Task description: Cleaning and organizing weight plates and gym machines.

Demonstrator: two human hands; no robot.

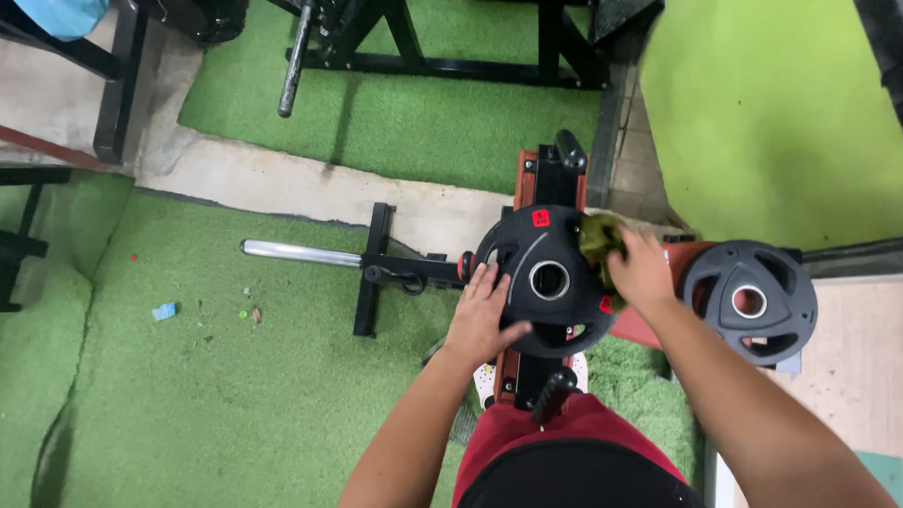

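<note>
Fingers (490, 285) of the left hand (481, 320) lie spread flat against the left rim of a black weight plate (549, 323) at the frame's centre, bracing rather than gripping it. Opposite, the right hand (639, 274) clenches a green cloth (598, 239) on the plate's upper right face. A second weight plate (752, 302) sits right of it; a chrome bar sleeve (299, 252) juts left over green turf (216, 396).

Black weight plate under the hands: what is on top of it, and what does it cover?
On the weight plate lie the left hand and the right hand, pressing a green cloth. Beneath shows a red-and-black frame; its middle is hidden.
</note>
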